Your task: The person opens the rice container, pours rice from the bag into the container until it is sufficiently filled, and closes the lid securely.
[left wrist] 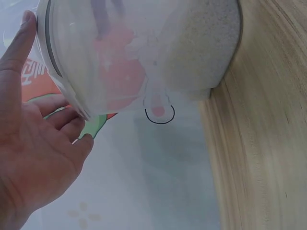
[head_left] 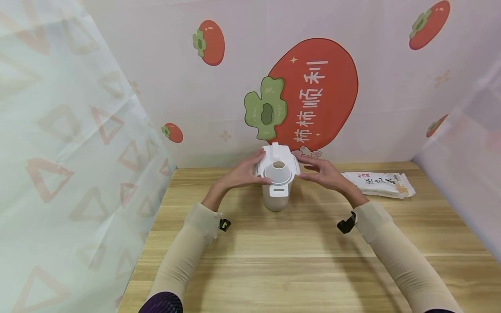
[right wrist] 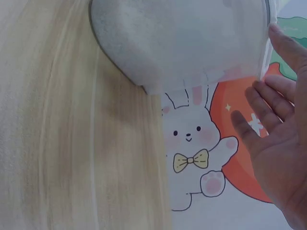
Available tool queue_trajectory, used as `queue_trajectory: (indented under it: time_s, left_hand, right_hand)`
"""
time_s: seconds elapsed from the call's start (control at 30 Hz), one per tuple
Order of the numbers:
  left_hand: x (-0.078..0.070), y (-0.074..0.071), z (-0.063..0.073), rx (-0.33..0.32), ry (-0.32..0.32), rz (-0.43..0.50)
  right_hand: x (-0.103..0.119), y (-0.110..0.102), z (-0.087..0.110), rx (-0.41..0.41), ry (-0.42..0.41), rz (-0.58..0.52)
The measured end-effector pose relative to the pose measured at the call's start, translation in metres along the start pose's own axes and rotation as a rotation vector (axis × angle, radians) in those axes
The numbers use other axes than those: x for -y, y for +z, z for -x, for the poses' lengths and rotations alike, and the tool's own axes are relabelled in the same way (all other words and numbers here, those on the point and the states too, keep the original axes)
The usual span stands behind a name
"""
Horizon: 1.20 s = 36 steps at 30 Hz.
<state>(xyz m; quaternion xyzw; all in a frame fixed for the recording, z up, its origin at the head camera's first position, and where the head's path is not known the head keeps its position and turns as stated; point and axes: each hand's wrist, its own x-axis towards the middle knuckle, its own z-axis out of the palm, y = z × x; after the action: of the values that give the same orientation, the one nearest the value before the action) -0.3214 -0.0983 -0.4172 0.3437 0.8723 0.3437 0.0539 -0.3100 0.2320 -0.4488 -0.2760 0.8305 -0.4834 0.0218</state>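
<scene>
A translucent container (head_left: 275, 202) with a white lid (head_left: 281, 152) stands on the table, near the back wall. Pale grains, which look like rice, fill its lower part (left wrist: 204, 45). On the lid sits a round white spout-like piece (head_left: 278, 174) with an opening on top. My left hand (head_left: 245, 173) is at the lid's left side, thumb and fingertips right at the rim. On the opposite side, my right hand (head_left: 322, 173) has its thumb and fingertips at the lid's right edge. Both hands have loosely extended fingers, as the wrist views show.
A white printed plastic packet (head_left: 379, 184) lies on the wooden table (head_left: 274, 265) to the right of the container. Behind rises a wall covering (head_left: 231, 100) with persimmon drawings; another patterned sheet (head_left: 78, 174) hangs at the left.
</scene>
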Motion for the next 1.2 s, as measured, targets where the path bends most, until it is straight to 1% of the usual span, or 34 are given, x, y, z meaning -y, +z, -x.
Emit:
queue_trajectory:
  time_s: [0.23, 0.43, 0.53, 0.67, 0.8, 0.9, 1.1, 1.2]
  left_hand:
    - [-0.002, 0.001, 0.0, 0.019, -0.017, 0.005]
    - [-0.003, 0.002, -0.002, 0.026, -0.017, 0.002]
    - [-0.003, 0.002, -0.002, 0.026, -0.013, 0.0]
    - [-0.001, 0.003, -0.002, 0.021, -0.009, -0.013]
    - [0.001, 0.004, -0.002, 0.013, -0.006, -0.024]
    - [0.002, 0.005, -0.002, 0.004, -0.004, -0.021]
    - [0.003, 0.006, -0.001, 0.003, -0.015, 0.0]
    - [0.003, 0.006, -0.001, 0.003, -0.01, -0.004]
  right_hand:
    - [-0.001, -0.005, -0.005, 0.037, -0.013, 0.012]
    - [-0.004, -0.003, -0.007, 0.035, -0.003, 0.018]
    - [-0.008, 0.0, -0.008, 0.031, -0.003, -0.014]
    - [-0.012, 0.005, -0.008, 0.021, -0.023, -0.063]
    - [-0.016, 0.01, -0.007, 0.006, -0.028, -0.079]
    - [-0.019, 0.013, -0.006, -0.01, -0.006, -0.102]
    - [-0.023, 0.018, -0.005, -0.019, 0.039, -0.197]
    - [-0.023, 0.022, -0.005, -0.027, 0.072, -0.228]
